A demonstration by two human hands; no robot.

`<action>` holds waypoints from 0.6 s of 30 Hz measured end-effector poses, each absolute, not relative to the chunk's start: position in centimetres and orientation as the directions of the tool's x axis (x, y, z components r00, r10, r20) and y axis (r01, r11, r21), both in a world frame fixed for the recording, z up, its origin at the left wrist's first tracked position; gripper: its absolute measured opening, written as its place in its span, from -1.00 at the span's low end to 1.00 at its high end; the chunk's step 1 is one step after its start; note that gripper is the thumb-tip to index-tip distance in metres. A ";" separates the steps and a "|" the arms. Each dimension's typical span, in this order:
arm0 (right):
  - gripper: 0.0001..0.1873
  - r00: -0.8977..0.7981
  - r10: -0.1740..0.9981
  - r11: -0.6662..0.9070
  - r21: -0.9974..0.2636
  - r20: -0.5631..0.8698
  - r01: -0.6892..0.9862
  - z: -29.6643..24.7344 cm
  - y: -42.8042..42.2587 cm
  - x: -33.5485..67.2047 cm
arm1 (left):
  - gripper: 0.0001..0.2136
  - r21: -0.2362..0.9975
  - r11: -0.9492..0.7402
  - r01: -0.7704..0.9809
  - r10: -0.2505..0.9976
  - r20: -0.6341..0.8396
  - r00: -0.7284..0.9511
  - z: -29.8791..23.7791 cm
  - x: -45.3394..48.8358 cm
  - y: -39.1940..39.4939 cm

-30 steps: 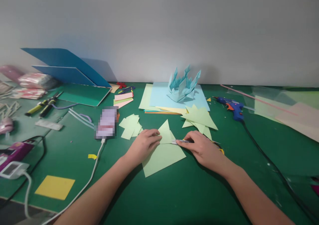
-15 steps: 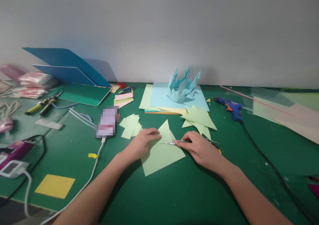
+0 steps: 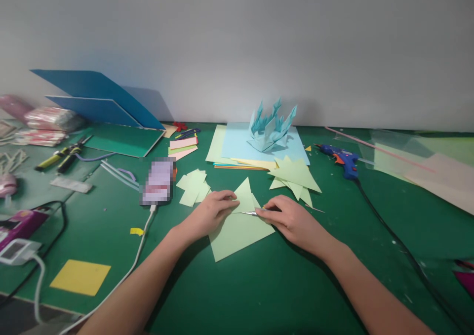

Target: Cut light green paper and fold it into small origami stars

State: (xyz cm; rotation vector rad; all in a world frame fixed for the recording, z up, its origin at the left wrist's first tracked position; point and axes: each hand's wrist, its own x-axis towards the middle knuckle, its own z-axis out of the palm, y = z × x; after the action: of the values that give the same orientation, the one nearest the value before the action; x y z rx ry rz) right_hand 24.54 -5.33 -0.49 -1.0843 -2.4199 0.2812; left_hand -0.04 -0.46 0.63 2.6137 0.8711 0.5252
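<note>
A light green sheet of paper (image 3: 240, 236) lies in front of me on the table, with a pointed, triangular piece of the same paper (image 3: 243, 196) over its upper part. My left hand (image 3: 218, 209) presses the paper down near the left edge of the point, fingers curled together. Pinched in my right hand (image 3: 291, 219) is a pair of scissors (image 3: 251, 213), its slim silver tip pointing left across the paper. The scissors' handles are hidden behind the hand. Pointed green paper pieces (image 3: 296, 174) are piled beyond my right hand, and smaller green pieces (image 3: 194, 184) beyond my left.
A blue folded-paper model (image 3: 268, 135) stands on stacked sheets (image 3: 233, 145) at the back. To the right lies a blue glue gun (image 3: 344, 162) with a black cord. A phone (image 3: 158, 182) with a white cable, pliers (image 3: 62, 157) and a yellow card (image 3: 80, 277) are left.
The view has shifted slightly. My right hand and the scissors have moved a little left, and the yellow handle part behind the wrist no longer shows. My left hand stays in place.
</note>
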 end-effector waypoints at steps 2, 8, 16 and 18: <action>-0.67 -0.582 0.745 0.667 -0.383 0.326 0.639 -0.3 -5.3 24.7 | -0.76 0.423 -0.753 0.504 0.627 0.227 0.746 0.7 0.0 -0.5; -0.67 -0.580 0.744 0.668 -0.374 0.331 0.643 -0.3 -5.4 24.6 | -0.67 0.429 -0.728 0.534 0.646 0.170 0.744 0.8 -0.2 -0.6; -0.69 -0.591 0.723 0.689 -0.316 0.357 0.652 -0.8 -5.2 24.0 | -0.42 0.442 -0.701 0.560 0.666 0.125 0.735 0.7 -0.6 -0.5; -0.70 -0.597 0.719 0.693 -0.303 0.355 0.655 -0.8 -5.2 23.7 | -0.45 0.444 -0.704 0.555 0.664 0.132 0.736 0.7 -0.5 -0.4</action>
State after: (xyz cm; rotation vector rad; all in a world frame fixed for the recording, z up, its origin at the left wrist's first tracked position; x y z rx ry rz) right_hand 23.73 -5.20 -0.79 -1.0612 -2.4510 0.1937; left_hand -0.53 -0.43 0.72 2.5609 0.9378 0.4002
